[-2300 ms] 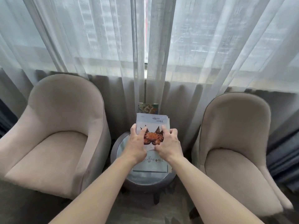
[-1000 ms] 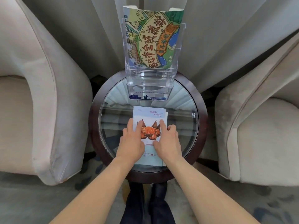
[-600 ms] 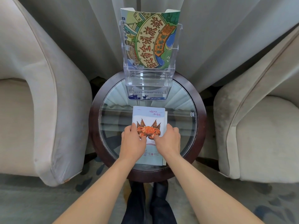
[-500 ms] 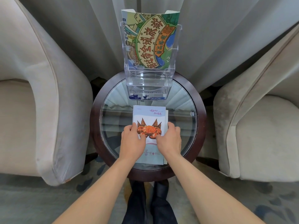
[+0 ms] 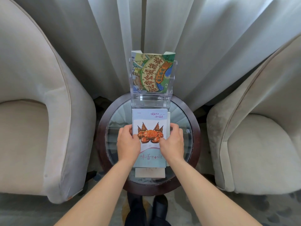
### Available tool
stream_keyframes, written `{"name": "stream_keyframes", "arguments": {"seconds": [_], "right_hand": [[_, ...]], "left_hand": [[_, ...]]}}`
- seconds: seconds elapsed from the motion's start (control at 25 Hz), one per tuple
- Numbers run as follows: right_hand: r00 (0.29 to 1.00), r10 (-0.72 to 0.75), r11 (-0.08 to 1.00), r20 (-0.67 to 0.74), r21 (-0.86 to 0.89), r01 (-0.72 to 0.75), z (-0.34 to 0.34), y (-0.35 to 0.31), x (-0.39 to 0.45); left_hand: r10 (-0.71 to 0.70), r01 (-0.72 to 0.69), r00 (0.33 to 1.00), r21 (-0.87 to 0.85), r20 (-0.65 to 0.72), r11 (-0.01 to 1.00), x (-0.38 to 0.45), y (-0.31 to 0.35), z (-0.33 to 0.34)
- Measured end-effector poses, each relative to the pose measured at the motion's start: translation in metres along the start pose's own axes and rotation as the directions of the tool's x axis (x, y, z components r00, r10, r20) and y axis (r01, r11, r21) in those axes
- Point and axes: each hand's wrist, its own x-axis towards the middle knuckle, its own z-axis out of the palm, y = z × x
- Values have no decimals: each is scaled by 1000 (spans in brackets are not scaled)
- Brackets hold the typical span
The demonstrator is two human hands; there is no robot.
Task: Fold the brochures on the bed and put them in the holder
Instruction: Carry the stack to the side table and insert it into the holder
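A stack of folded brochures [image 5: 150, 119], pale blue with an orange crab on the top cover, is held over the round glass table [image 5: 193, 144]. My left hand [image 5: 127, 143] grips the stack's left edge and my right hand [image 5: 173, 142] grips its right edge, thumbs on the cover. Just beyond the stack's far edge stands a clear acrylic holder [image 5: 150, 99] with a colourful green and yellow brochure [image 5: 152, 73] upright in its rear pocket. The front pocket looks empty.
Two beige armchairs flank the table, one on the left [image 5: 40, 111] and one on the right [image 5: 254, 128]. White sheer curtains [image 5: 203, 38] hang behind the holder. My dark shoes [image 5: 146, 209] show below the table on patterned carpet.
My hands have shifted from lying on top of the brochures to gripping their side edges. The stack now lies farther forward, its far edge close to the holder's base.
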Motion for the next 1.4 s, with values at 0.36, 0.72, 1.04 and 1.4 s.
{"name": "stream_keyframes", "arguments": {"seconds": [0.36,0.72,1.04,1.4], "right_hand": [[978,-135,988,-160,-98,121,-32,-61,17],[947,-268,963,-178,-52,263,-92,-119,80],[920,-315,942,-235,43,334,-96,-152,114],[937,-261,959,-234,47,279,-68,-154,137]], "left_hand": [[169,-173,980,-26,-103,985,28,59,-31],[256,-277,942,-72,-218,958,64,146,-32],[287,-335,901,-105,-325,936,96,180,-40],[303,-333,923,-97,-239,938,139,172,-34]]}}
